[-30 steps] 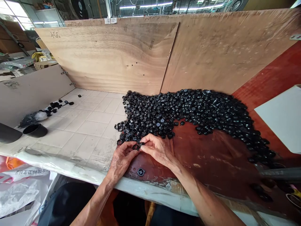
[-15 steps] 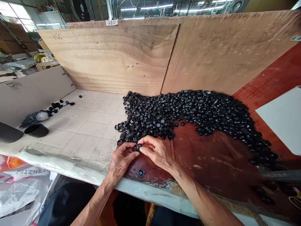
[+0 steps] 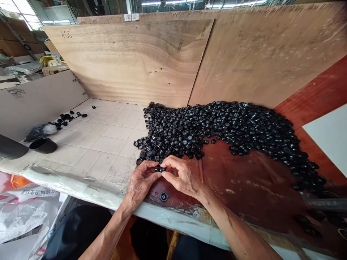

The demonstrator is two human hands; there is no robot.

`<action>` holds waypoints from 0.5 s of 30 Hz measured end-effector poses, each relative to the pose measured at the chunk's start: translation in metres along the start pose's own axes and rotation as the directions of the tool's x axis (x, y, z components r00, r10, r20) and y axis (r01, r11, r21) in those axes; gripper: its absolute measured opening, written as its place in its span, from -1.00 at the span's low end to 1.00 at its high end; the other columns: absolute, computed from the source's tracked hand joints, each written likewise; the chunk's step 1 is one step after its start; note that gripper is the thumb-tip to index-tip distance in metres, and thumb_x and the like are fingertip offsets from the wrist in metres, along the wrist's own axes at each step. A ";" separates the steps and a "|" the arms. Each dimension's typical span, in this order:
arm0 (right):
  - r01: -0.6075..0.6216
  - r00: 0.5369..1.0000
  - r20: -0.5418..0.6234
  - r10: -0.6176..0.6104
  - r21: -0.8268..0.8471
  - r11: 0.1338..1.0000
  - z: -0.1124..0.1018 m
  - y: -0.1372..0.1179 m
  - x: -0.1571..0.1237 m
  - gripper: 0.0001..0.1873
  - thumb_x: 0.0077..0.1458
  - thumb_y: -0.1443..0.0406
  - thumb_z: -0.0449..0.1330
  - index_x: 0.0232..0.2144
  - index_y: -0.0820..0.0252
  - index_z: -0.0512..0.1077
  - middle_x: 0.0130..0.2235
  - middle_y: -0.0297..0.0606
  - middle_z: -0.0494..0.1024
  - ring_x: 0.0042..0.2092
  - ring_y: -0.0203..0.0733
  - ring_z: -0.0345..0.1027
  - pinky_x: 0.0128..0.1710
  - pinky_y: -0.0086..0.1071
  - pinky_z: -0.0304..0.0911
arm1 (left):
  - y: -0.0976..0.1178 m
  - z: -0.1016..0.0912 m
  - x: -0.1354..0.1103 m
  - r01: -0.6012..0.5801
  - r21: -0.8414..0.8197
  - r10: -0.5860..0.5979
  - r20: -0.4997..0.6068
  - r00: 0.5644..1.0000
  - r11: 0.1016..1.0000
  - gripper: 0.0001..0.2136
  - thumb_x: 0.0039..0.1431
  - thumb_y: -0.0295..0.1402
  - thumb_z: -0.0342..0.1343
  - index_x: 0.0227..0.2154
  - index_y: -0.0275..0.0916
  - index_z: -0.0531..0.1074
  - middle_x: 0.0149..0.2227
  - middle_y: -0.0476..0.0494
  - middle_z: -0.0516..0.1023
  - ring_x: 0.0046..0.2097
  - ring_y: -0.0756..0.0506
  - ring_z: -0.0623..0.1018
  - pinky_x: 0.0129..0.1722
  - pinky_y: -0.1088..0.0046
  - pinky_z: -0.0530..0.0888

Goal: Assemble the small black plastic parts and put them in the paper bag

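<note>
My left hand (image 3: pixel 141 182) and my right hand (image 3: pixel 182 177) meet fingertip to fingertip near the table's front edge. Both pinch the same small black plastic ring part (image 3: pixel 159 168) between thumbs and forefingers. Just behind them lies a large heap of black plastic rings and caps (image 3: pixel 217 128), spread across the table toward the right. One lone black cap (image 3: pixel 163 196) sits on the red-brown surface just below my hands.
Plywood boards (image 3: pixel 151 61) wall in the back. A tiled sheet (image 3: pixel 103 139) covers the left side, with a black cup (image 3: pixel 43 145), a black tube (image 3: pixel 9 148) and a few loose black parts (image 3: pixel 66 117). A white sheet (image 3: pixel 329 135) lies far right. Plastic bags (image 3: pixel 24 216) hang below left.
My hands have stayed together on the small black part, shifting slightly nearer the table's edge, fingers working at it. The camera tipped down a little.
</note>
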State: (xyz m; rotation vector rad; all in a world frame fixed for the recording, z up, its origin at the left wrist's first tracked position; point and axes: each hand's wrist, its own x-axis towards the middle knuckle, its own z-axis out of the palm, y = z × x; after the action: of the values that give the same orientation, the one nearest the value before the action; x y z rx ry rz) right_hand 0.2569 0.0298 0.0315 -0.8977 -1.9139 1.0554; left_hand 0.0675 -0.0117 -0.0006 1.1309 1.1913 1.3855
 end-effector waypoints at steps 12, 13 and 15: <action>-0.184 0.980 -0.045 0.196 0.187 0.965 -0.001 0.006 0.003 -0.84 0.06 0.23 0.25 -0.27 0.13 0.48 -0.30 -0.33 0.51 -0.34 -0.24 0.38 -0.35 -0.39 0.30 | 0.006 0.001 0.000 -0.016 0.055 0.014 0.035 0.999 0.998 -0.74 0.09 -0.26 0.40 -0.15 -0.19 0.61 -0.16 -0.10 0.58 -0.22 -0.05 0.55 -0.16 0.42 0.58; -0.207 0.974 -0.048 0.220 0.191 0.959 0.000 0.007 0.003 -0.82 0.06 0.21 0.27 -0.26 0.13 0.47 -0.32 -0.34 0.52 -0.34 -0.23 0.39 -0.33 -0.38 0.32 | 0.006 0.001 0.000 -0.017 0.045 0.015 0.034 0.999 0.999 -0.74 0.09 -0.27 0.40 -0.15 -0.18 0.61 -0.16 -0.10 0.57 -0.21 -0.05 0.56 -0.16 0.42 0.58; -0.220 0.971 -0.056 0.235 0.197 0.956 0.001 0.010 0.002 -0.80 0.06 0.19 0.30 -0.26 0.14 0.49 -0.27 -0.30 0.57 -0.29 -0.19 0.44 -0.25 -0.34 0.36 | 0.007 0.001 0.000 -0.018 0.026 0.018 0.026 0.999 0.999 -0.74 0.08 -0.29 0.40 -0.16 -0.18 0.61 -0.17 -0.08 0.56 -0.21 -0.05 0.56 -0.18 0.44 0.57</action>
State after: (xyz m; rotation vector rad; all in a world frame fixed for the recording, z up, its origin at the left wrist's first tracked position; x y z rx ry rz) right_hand 0.2574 0.0356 0.0235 -1.0509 -1.6411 1.2942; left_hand 0.0683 -0.0125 0.0064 1.1773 1.1865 1.3682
